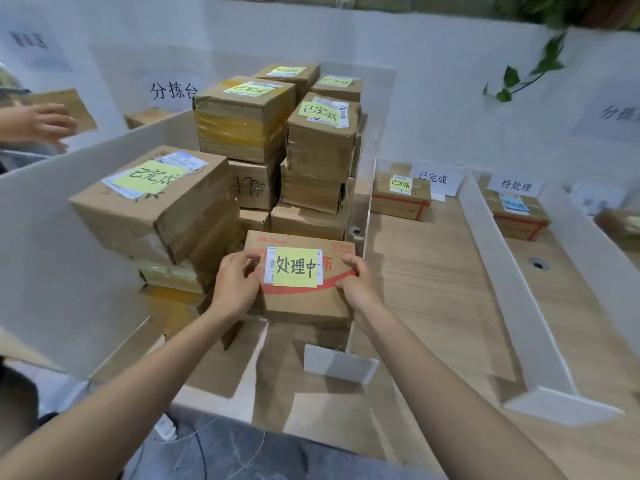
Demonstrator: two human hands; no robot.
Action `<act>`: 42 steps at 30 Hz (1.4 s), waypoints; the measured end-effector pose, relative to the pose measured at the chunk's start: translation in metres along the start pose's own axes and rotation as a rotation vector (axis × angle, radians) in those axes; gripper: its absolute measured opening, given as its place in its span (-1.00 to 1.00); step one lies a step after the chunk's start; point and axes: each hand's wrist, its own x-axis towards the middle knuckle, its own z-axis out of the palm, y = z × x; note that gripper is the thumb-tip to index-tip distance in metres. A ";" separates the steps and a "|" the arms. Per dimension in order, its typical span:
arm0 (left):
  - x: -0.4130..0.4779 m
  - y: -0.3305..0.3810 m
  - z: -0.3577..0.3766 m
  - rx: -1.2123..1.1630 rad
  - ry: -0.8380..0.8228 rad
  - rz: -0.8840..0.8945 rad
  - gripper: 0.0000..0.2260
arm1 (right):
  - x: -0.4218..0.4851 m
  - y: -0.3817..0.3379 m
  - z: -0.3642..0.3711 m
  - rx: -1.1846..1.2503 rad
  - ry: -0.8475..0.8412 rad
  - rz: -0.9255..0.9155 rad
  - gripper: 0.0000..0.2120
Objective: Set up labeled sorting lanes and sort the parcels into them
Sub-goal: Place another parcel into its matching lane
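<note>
A flat cardboard parcel (pixel 304 303) with red print and a yellow note reading 处理中 is held at the foot of a parcel pile. My left hand (pixel 235 285) grips its left edge and my right hand (pixel 356 282) grips its right edge. Behind it rises a stack of several brown parcels (pixel 242 123), most with yellow notes reading 已完成. To the right lie lanes parted by white boards. One lane has a sign 已完成 (pixel 433 178) and a parcel (pixel 401 199). The lane beside it has a sign 待处理 (pixel 516 185) and a parcel (pixel 519 220).
A tall white divider (pixel 52 237) walls the pile on the left. A clear panel (pixel 360 271) stands right of the held parcel. Another white divider (pixel 512 292) runs between the right lanes. Another person's hand (pixel 38 123) holds cardboard at far left. A wall sign 分拣台 (pixel 173 90) hangs behind.
</note>
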 end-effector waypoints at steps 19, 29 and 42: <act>-0.154 0.133 0.109 -0.345 -0.199 0.091 -0.67 | -0.150 0.008 -0.228 0.136 0.251 -0.162 -0.51; -0.233 0.228 0.222 -0.368 -0.437 0.275 -0.64 | -0.222 0.036 -0.385 0.242 0.522 -0.193 -0.55; -0.323 0.320 0.362 -0.380 -0.764 0.449 -0.60 | -0.308 0.072 -0.543 0.308 0.811 -0.218 -0.55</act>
